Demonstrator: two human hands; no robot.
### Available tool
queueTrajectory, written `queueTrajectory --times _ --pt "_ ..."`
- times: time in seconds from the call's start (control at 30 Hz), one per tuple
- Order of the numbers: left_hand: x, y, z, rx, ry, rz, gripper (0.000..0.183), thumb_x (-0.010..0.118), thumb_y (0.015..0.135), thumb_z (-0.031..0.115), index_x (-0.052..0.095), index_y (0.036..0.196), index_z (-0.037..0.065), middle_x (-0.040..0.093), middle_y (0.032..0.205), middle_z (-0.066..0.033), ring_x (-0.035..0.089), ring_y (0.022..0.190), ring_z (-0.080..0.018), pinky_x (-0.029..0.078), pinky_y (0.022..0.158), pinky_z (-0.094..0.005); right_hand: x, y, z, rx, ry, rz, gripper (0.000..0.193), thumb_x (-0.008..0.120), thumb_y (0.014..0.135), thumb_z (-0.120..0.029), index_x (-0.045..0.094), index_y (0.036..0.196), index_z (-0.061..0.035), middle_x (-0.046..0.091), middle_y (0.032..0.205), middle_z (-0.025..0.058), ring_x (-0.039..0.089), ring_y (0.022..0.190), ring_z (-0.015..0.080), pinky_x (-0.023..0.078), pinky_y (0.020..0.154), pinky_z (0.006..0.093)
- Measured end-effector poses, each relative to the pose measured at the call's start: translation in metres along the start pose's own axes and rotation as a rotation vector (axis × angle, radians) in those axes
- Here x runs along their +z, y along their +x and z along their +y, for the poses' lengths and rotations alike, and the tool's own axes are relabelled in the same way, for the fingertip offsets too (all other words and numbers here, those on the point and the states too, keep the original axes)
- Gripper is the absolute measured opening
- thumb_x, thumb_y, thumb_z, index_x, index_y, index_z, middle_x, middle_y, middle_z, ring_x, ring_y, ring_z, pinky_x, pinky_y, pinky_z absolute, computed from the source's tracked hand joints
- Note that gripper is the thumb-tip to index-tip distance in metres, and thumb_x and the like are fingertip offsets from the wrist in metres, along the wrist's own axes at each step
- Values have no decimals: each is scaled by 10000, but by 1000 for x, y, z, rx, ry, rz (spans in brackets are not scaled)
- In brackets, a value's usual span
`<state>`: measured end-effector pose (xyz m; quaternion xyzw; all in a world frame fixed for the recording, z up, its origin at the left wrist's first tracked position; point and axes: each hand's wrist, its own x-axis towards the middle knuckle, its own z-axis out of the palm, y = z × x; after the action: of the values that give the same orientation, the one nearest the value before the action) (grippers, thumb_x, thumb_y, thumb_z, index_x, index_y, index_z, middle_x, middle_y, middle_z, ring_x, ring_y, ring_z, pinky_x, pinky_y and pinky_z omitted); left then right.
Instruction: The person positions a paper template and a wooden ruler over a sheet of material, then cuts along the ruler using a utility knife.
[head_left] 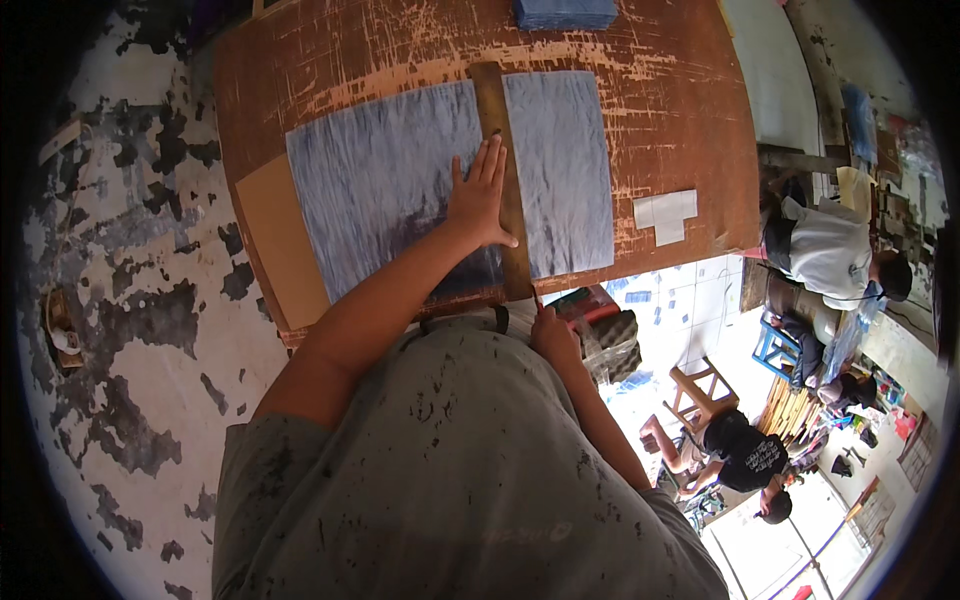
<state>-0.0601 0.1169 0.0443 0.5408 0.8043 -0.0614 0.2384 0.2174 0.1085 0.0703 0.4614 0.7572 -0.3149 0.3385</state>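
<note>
A blue-grey streaked sheet (390, 170) lies flat on a worn brown table (680, 120). Across it, from its far edge to the near one, runs a brown straight strip (514, 220) like a wooden ruler. My left hand (480, 198) presses on this strip, fingers spread and thumb out to the right. At the table's near edge, by the strip's close end, my right hand (555, 338) is closed around a thin, dark knife-like tool (537, 297). Only its slim tip shows; the rest is hidden in the fingers.
A plain brown board (283, 240) lies left of the sheet. Far back is a stack of blue sheets (565, 14); a pale scrap (665, 215) sits to the right. Beyond the table are a wooden stool (704, 388) and people, one in white (828, 250), another in black (748, 455).
</note>
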Motion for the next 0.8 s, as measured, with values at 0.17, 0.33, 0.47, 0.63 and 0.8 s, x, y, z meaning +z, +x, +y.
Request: queueTrajectory --times 0.17,0.33,0.47,0.63,0.8 --pt "3 -1 -2 -7 -32 11 1680 889 533 820 20 1700 -20 -48 1789 -193 16 1664 -339 174 1277 -689 -39 18 5 -157 -117 -110 376 416 1095 -299 609 1196 7 739 1078 333 728 1045 504 563 927 617" --pt "-2 -2 0 -8 -20 20 1683 910 517 792 33 1698 -26 -30 1787 -193 35 1663 -340 188 1273 -691 -132 89 -73 -245 -101 161 408 424 1095 -322 660 1219 -13 746 1112 291 733 1053 465 576 913 583" --pt "-2 -3 -1 8 -69 23 1680 935 528 742 4 1693 -30 -34 1784 -208 51 1659 -371 157 1273 -713 -190 161 -154 -245 12 330 423 507 1046 -316 644 1204 52 733 1153 327 721 1110 479 582 949 536" --pt "4 -1 -3 10 -87 45 1690 953 513 723 3 1696 -20 -27 1784 -204 60 1656 -374 190 1265 -715 -211 225 -194 -375 24 453 447 486 1016 -297 666 1125 97 735 1053 353 718 1035 519 572 932 570" --pt "10 -2 -3 22 -95 99 1695 955 484 727 45 1696 -33 5 1780 -218 57 1655 -373 204 1254 -723 -212 235 -203 -343 20 354 465 521 1000 -291 651 1167 124 740 1070 356 736 1049 491 592 912 536"
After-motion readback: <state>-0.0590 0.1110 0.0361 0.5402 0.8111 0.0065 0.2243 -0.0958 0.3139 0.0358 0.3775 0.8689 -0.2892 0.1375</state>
